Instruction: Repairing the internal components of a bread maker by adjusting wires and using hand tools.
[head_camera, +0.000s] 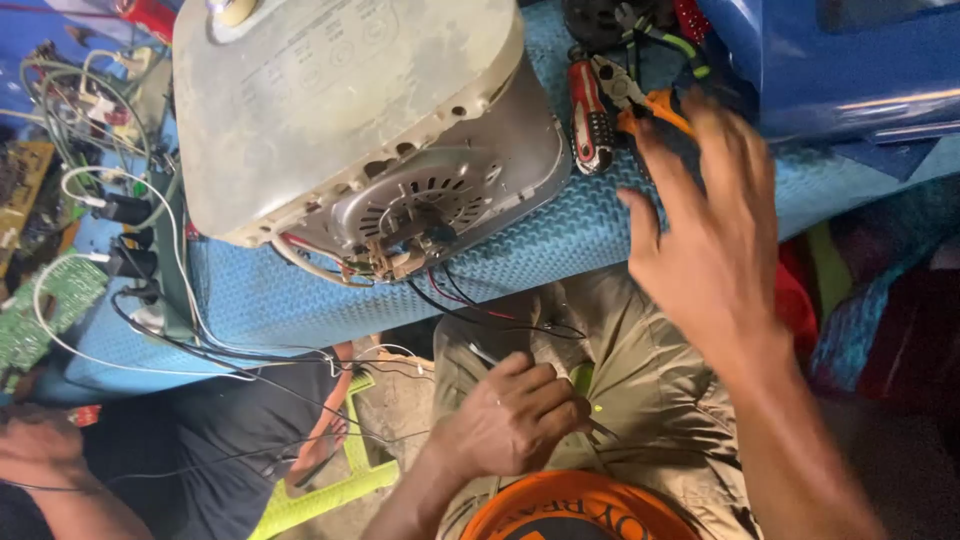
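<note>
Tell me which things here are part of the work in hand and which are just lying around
In hand:
right hand reaching for the orange-handled pliers
left hand pinching thin wires
opened grey appliance

Lying about:
red-handled tool
green circuit board
white cables
blue mat

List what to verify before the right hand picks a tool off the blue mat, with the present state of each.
1. Right hand free to grasp: ok, open and empty.
2. Orange-handled pliers within reach: ok, right at the fingertips.
3. Red-handled tool unobstructed: ok, lying beside the pliers.
4. Left hand steady on the thin wires: cannot tell what it pinches.
5. Appliance stable on the blue mat: not ok, tilted near the edge.
6. Wires clear of the reach: ok.
</note>
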